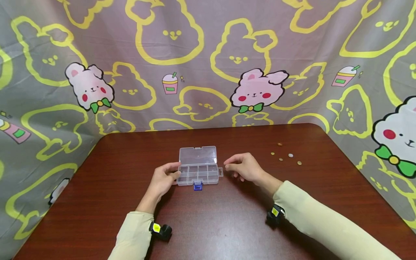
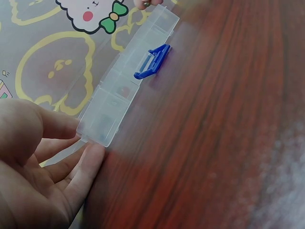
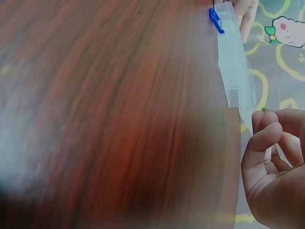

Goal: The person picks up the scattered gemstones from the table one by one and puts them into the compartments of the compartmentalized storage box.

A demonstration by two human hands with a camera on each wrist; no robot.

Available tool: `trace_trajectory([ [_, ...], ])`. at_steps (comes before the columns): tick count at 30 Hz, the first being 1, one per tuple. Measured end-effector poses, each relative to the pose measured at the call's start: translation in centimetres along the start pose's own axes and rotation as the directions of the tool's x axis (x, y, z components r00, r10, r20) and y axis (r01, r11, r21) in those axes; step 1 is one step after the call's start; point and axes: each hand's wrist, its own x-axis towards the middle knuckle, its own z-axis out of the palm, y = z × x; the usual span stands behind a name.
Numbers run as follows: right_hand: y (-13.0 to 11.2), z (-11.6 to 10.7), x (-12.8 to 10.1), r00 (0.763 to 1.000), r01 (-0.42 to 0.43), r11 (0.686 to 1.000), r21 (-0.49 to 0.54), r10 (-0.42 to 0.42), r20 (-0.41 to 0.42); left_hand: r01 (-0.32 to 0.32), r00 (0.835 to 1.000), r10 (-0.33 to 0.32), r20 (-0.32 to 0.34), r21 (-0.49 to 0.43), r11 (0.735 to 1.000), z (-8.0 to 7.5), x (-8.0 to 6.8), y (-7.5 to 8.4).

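Observation:
A clear plastic compartment box (image 1: 199, 183) stands on the table with its lid (image 1: 197, 156) raised at the back. Its blue latch (image 1: 198, 186) hangs open at the front. My left hand (image 1: 163, 178) grips the box's left end, the thumb at the near corner and fingers behind it, as the left wrist view shows. Just off the box's right end, my right hand (image 1: 245, 167) pinches a tiny greenish bead (image 3: 264, 110) between thumb and fingertip. No beads show in the box's compartments.
To the right on the brown table (image 1: 208, 224) lie several small pieces: an amber one (image 1: 280, 144), a white one (image 1: 290, 155) and some yellowish ones, including a yellowish bead (image 1: 299, 163). A patterned curtain (image 1: 208, 54) hangs behind the table and at both sides.

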Motion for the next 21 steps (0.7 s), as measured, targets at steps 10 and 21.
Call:
trace_trajectory([
  [10,-0.6,1.3,0.5,1.000,0.010,1.000,0.024,-0.010,0.002,0.000,1.000,0.000,-0.002,0.003,1.000,0.0,0.0,0.1],
  [21,-1.5,2.8,1.0,0.999,0.018,0.999,0.033,-0.019,0.029,-0.001,1.000,0.001,0.003,-0.013,1.000,-0.1,0.0,0.0],
])
